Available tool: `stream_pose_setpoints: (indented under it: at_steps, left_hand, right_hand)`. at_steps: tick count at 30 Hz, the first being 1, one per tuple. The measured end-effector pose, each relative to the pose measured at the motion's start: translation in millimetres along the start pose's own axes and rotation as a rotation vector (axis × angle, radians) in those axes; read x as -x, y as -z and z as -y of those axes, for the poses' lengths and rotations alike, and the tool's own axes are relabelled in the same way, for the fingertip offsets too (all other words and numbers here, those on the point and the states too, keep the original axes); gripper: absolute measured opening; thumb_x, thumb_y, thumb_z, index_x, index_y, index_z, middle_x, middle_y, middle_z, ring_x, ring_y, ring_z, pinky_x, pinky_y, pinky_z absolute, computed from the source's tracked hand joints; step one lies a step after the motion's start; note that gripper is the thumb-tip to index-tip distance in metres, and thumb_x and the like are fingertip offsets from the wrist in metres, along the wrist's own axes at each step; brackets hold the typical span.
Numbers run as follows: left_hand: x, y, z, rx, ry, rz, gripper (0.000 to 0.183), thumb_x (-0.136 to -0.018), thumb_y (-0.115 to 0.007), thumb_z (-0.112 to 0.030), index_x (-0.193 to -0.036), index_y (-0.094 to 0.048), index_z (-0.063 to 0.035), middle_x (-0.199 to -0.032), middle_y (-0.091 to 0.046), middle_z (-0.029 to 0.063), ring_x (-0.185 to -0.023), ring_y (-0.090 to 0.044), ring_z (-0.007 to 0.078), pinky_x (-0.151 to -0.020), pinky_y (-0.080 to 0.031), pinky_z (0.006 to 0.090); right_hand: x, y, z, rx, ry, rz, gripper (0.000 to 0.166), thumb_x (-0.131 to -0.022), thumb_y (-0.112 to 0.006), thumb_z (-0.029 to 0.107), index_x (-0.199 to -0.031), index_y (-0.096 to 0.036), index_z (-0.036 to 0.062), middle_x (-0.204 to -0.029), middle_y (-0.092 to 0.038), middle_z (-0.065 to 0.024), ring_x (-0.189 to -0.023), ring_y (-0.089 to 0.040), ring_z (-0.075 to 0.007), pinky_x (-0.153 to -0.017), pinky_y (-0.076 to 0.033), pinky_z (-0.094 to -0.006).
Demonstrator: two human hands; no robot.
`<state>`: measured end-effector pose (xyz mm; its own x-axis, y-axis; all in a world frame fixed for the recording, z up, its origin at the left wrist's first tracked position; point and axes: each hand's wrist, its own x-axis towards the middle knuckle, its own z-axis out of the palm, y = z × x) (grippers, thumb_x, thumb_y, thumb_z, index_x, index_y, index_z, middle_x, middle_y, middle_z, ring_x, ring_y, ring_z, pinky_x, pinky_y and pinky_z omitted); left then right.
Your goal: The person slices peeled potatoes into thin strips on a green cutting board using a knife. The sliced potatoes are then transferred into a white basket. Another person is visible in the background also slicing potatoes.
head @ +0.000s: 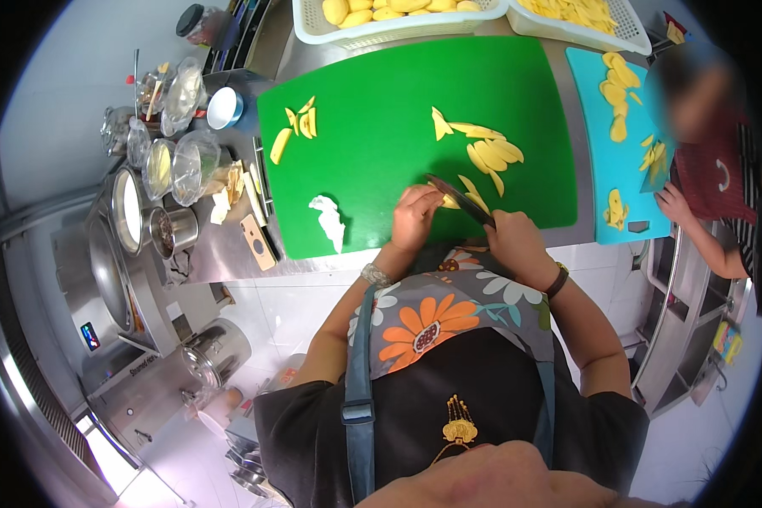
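My right hand [516, 244] grips the handle of a kitchen knife [460, 200], its dark blade slanting up to the left over the green cutting board [381, 127]. Close by the blade, my left hand [413, 216] has its fingers bent around a piece of peeled potato [447, 201]. Cut potato slices [492, 154] lie above and to the right of the knife. More potato pieces [279, 146] rest near the board's left side. A crumpled white piece of film or paper [329, 222] sits at the lower left of the board.
Beyond the board stand a basket of peeled potatoes [406, 26] and a basket of cut potato [635, 38]. At right, another person's hand [673, 203] is by a blue board [594, 140]. Bowls, a steel pot [181, 232] and a phone [258, 241] are at left.
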<state>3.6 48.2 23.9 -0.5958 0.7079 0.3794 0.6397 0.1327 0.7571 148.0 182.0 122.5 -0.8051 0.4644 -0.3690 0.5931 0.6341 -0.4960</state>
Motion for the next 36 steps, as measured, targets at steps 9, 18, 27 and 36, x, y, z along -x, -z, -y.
stream_pose_setpoints:
  at_steps: [9,18,27,36]
  left_hand:
    - [2.5,2.9,-2.5,-0.034,-0.030,0.014,0.014,-0.068,-0.069,0.002,-0.080,-0.066,-0.0034,-0.088,-0.064,0.0090,-0.081,-0.060,0.0270,-0.069,-0.050,0.0343]
    - [6.9,7.7,5.8,-0.116,0.079,0.198,0.025,-0.068,-0.069,0.000,-0.091,-0.063,-0.0065,-0.103,-0.058,0.0101,-0.091,-0.054,0.0299,-0.078,-0.047,0.0381]
    - [25.2,23.1,21.9,-0.123,0.002,0.182,0.025,-0.065,-0.073,-0.002,-0.088,-0.064,-0.0053,-0.100,-0.061,0.0078,-0.093,-0.056,0.0290,-0.079,-0.047,0.0370]
    - [41.0,22.0,19.1,-0.201,-0.095,0.093,0.023,-0.068,-0.072,-0.005,-0.090,-0.067,-0.0072,-0.096,-0.065,0.0057,-0.091,-0.058,0.0266,-0.077,-0.049,0.0347]
  right_hand:
    - [-26.1,-32.4,3.1,-0.003,0.034,-0.025,0.021,-0.081,-0.060,0.020,-0.074,-0.060,0.0001,-0.068,-0.061,-0.0212,-0.064,-0.061,-0.0399,-0.058,-0.050,-0.0456]
    - [-69.5,-64.5,1.0,-0.311,0.008,-0.234,0.026,-0.081,-0.060,0.023,-0.080,-0.060,-0.0025,-0.069,-0.061,-0.0237,-0.067,-0.061,-0.0409,-0.061,-0.050,-0.0467]
    - [-25.1,-35.6,-8.8,-0.223,0.056,-0.130,0.023,-0.080,-0.060,0.022,-0.075,-0.058,-0.0011,-0.068,-0.060,-0.0220,-0.066,-0.060,-0.0404,-0.059,-0.048,-0.0467]
    - [-6.6,-39.9,10.1,0.043,0.144,-0.075,0.019,-0.082,-0.057,0.020,-0.074,-0.058,0.0020,-0.067,-0.060,-0.0196,-0.065,-0.061,-0.0384,-0.057,-0.049,-0.0466]
